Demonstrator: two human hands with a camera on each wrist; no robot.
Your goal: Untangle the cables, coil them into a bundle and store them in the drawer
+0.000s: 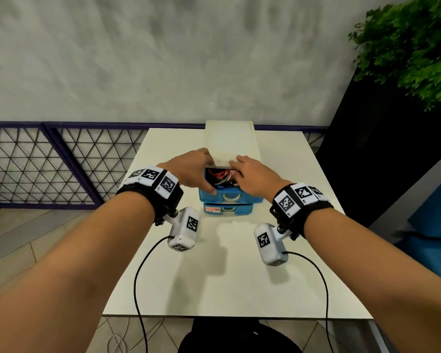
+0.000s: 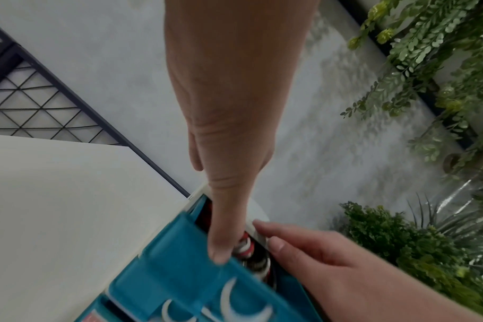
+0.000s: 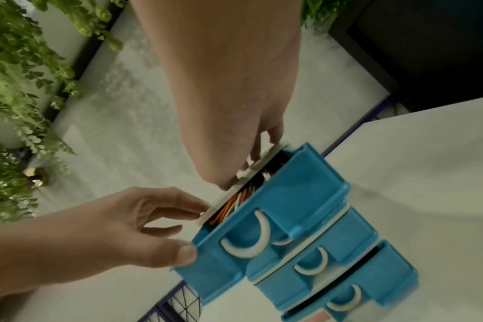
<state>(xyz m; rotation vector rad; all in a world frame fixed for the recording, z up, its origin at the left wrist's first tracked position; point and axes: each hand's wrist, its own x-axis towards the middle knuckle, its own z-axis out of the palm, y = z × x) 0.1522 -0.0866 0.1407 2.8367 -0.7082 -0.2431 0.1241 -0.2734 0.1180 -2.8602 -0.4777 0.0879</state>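
A small blue drawer unit with a white top stands at the middle of the white table. Its top drawer is pulled out. Coiled red, white and black cables lie inside. My left hand is at the drawer's left side. Its thumb presses on the front rim and its fingers touch the white top's edge. My right hand is at the right side, with its fingers resting on the white edge above the cables.
Two more blue drawers sit below the top one. A purple wire fence runs behind the table. A green plant and a black panel stand at the right. A black bag lies below the table's near edge.
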